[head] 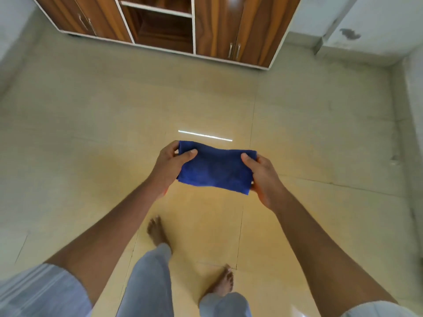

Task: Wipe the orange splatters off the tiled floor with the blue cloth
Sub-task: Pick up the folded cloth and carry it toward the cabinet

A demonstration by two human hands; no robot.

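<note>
A folded blue cloth [215, 169] is stretched between both hands at chest height, well above the floor. My left hand [170, 167] grips its left end with the thumb on top. My right hand [261, 177] grips the right end the same way. Below lies the beige tiled floor [309, 138], glossy and slightly blurred. I see no orange splatters on it in this view.
A brown wooden wardrobe [212, 26] with white trim stands against the far wall, its middle section open with a shelf. A pale wall with a dark stain [350, 34] runs along the right. My bare feet [225, 282] stand on the tiles near the bottom.
</note>
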